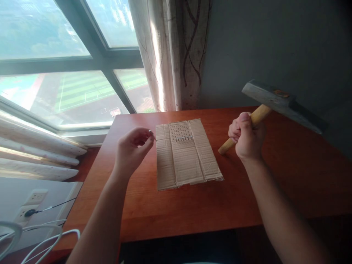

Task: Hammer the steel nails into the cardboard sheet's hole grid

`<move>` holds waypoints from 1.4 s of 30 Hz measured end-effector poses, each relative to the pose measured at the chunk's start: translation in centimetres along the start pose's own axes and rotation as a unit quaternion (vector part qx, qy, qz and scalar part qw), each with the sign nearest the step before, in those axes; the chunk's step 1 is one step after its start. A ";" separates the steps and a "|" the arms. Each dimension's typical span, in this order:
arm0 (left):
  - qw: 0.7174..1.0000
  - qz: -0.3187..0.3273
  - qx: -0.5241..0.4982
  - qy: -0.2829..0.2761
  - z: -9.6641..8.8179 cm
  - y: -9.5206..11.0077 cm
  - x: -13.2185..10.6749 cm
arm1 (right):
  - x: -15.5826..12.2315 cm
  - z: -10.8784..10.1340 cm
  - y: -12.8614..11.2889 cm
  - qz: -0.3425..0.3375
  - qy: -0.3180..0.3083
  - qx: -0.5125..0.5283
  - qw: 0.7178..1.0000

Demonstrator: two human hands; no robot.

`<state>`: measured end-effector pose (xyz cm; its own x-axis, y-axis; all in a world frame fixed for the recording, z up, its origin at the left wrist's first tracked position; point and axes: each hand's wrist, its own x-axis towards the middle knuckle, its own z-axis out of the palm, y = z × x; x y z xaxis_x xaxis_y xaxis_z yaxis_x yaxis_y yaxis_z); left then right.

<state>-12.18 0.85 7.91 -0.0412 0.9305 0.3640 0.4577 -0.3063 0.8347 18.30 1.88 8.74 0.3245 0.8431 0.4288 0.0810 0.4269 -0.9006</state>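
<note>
My right hand (249,135) is closed round the wooden handle of a hammer (260,114), raised over the right side of the desk. The heavy metal head points up and away. At the left edge of a flat cardboard sheet (189,161), my left hand (134,145) pinches what looks like a small nail, its thin tip just showing past the fingers. On the far half of the sheet is a grid of small dark holes (180,131). Along the near side of that grid stands a row of short nails (183,139).
The cardboard lies on a reddish wooden desk (192,216). Behind it hang a patterned curtain (170,55) and a grey wall (269,44); a window (74,91) is at the left. White cables (52,238) and a wall socket (35,198) are at lower left.
</note>
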 end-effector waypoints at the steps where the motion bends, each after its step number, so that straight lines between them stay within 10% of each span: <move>1: 1.000 0.006 -0.027 -0.006 0.7 0.6 0.3 | 0.0 0.0 0.0 0.001 0.000 -0.009 1.000; 9: 0.996 0.073 0.023 -0.045 4.5 1.0 1.1 | 0.0 0.0 -0.1 0.013 0.005 -0.043 0.999; 42: 0.987 0.107 0.114 -0.042 4.3 0.0 0.4 | -0.1 0.1 -0.3 0.005 0.014 -0.021 1.000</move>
<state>-8.35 2.11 6.23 0.1466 0.8660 0.4781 0.6358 -0.4527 0.6251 18.16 1.76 8.96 0.3515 0.8373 0.4187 0.1176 0.4042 -0.9071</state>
